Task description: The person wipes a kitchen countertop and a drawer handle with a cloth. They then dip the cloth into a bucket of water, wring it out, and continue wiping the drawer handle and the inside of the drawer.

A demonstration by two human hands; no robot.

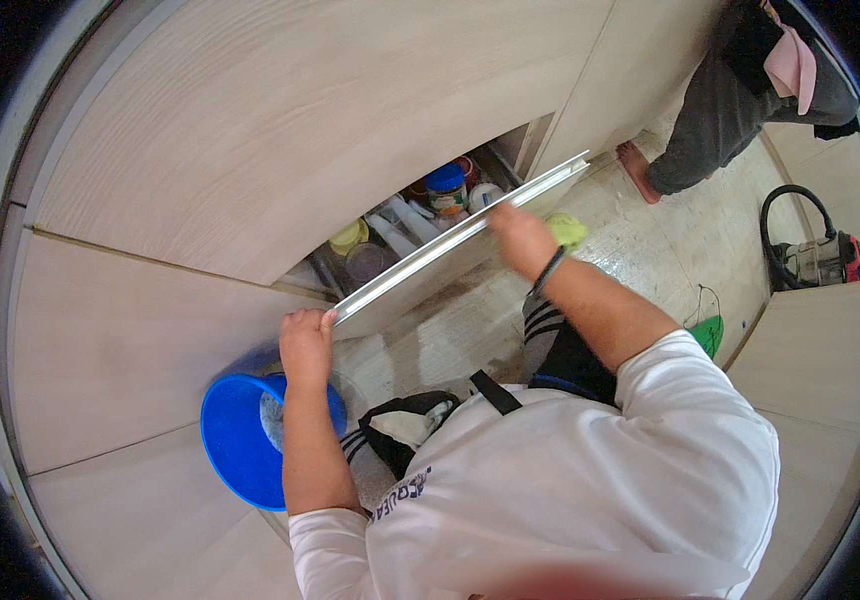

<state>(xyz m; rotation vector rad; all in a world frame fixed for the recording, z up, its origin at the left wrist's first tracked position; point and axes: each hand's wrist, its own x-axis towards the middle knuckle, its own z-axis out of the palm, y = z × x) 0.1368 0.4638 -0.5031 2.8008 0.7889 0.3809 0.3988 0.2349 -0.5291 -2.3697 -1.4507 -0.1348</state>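
Before me a drawer stands pulled out of a pale wood-grain cabinet, its front (pixel 445 281) topped by a shiny metal edge strip (pixel 415 264). My left hand (pixel 306 341) grips the left end of the drawer front, fingers over its edge. Farther right, my right hand (pixel 521 241) is at the strip, blurred; whether it holds anything is hidden. A yellow-green thing (pixel 568 231), perhaps a cloth, shows just beyond my right wrist. Inside the drawer are a jar with a blue lid (pixel 445 178), a white-lidded container (pixel 484 196), a yellow lid (pixel 349 237) and pale plastic packets (pixel 403 225).
A blue bucket (pixel 238 442) with suds or a cloth inside stands beside my left forearm. At upper right, another person (pixel 730 112) stands barefoot, a pink cloth (pixel 791 71) at their waist. A vacuum cleaner (pixel 812 255) and a green object (pixel 707 335) are on the floor at right.
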